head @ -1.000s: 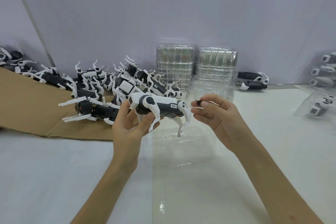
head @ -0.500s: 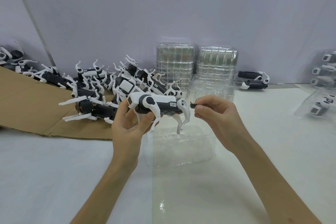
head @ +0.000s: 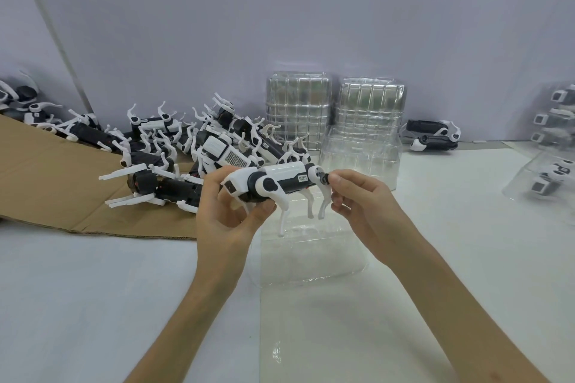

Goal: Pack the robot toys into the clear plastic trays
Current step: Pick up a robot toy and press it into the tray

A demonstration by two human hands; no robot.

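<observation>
My left hand (head: 228, 221) grips the front end of a white and black robot dog toy (head: 281, 181), held level above a clear plastic tray (head: 314, 258) on the white table. The toy's white legs hang down toward the tray. My right hand (head: 364, 199) pinches a small black part (head: 325, 179) and holds it against the toy's rear end. A heap of more robot dog toys (head: 193, 143) lies behind my left hand, partly on brown cardboard.
Two stacks of clear trays (head: 298, 112) stand at the back wall, with another clear tray (head: 361, 158) in front of them. One robot toy (head: 432, 135) lies at the back right. Packed toys in clear trays (head: 547, 180) sit at the right edge. Flat cardboard (head: 56, 183) covers the left.
My right hand moved left and brought the small black part up against the toy's rear. My left hand kept its hold, and the toy tilted a little.
</observation>
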